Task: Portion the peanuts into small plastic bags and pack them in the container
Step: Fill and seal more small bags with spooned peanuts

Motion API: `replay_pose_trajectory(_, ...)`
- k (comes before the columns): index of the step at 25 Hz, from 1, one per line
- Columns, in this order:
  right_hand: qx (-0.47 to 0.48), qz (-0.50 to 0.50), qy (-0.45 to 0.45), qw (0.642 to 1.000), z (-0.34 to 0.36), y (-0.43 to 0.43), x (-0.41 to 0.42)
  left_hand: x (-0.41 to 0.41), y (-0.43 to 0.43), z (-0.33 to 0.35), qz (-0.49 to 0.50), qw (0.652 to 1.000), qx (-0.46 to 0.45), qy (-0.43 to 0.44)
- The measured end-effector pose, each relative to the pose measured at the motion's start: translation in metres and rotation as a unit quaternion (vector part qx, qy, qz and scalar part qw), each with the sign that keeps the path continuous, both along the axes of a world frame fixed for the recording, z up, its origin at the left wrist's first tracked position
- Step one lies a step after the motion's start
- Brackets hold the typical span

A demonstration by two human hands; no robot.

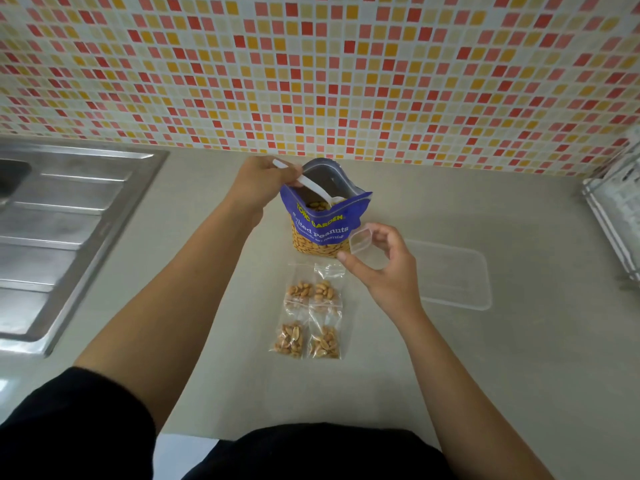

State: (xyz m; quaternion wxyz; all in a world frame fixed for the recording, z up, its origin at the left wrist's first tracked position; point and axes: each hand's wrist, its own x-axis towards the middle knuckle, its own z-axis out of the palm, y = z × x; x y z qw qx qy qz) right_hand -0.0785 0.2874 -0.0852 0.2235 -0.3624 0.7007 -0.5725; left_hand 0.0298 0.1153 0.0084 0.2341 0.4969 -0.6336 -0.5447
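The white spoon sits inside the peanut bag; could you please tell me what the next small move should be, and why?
Probably lift a spoonful out and tip it into the small empty bag. The left hand grips the white spoon with its bowl in the open peanut bag, and the right hand holds the empty bag open beside it.

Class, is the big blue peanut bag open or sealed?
Open. The peanut bag gapes at its top, and the white spoon in the left hand reaches inside.
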Motion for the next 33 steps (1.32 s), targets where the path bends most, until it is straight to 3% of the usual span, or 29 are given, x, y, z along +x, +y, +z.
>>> replay_pose_trajectory(8, 0.011, -0.011, 0.069, 0.997, 0.013, -0.019, -0.003, 0.014, -0.007, -0.011, 0.12, 0.987, 0.093, 0.051)
replay_pose_trajectory(15, 0.024, -0.016, 0.125, 0.992, 0.023, -0.031, -0.002, 0.021, -0.021, -0.009, 0.179, 0.974, 0.111, 0.084)
replay_pose_trajectory(25, 0.045, -0.013, 0.201, 0.979, 0.054, -0.06, -0.018, 0.028, -0.04, 0.022, 0.137, 0.976, 0.144, 0.089)
replay_pose_trajectory(33, 0.05, -0.007, 0.197, 0.979, 0.06, -0.077, -0.015, 0.023, -0.049, 0.053, 0.069, 0.993, 0.098, 0.021)
